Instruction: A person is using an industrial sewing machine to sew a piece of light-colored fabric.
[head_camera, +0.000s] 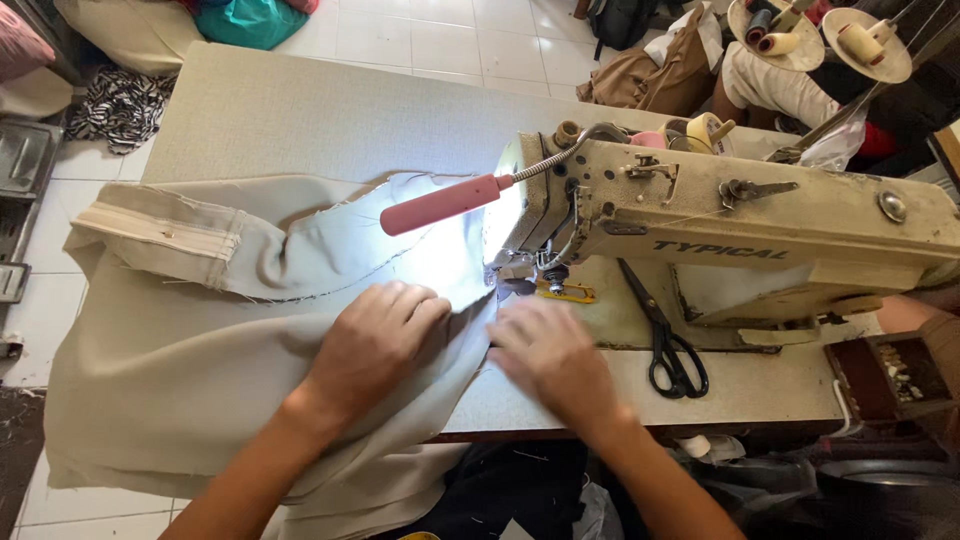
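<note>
Beige cloth (200, 340) spread on counter (300, 110), edge fed under sewing machine (740, 220) needle. Left hand (375, 335) pressing flat on cloth, right hand (545, 350) flat, guiding edge. Seam partly stitched.

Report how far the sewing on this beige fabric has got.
Done: a stitched band shows at the far left end of the fabric. In hand: the left hand presses the fabric flat while the right hand, blurred, sits by the presser foot. Left: the frayed raw edge looks unfinished.
</note>
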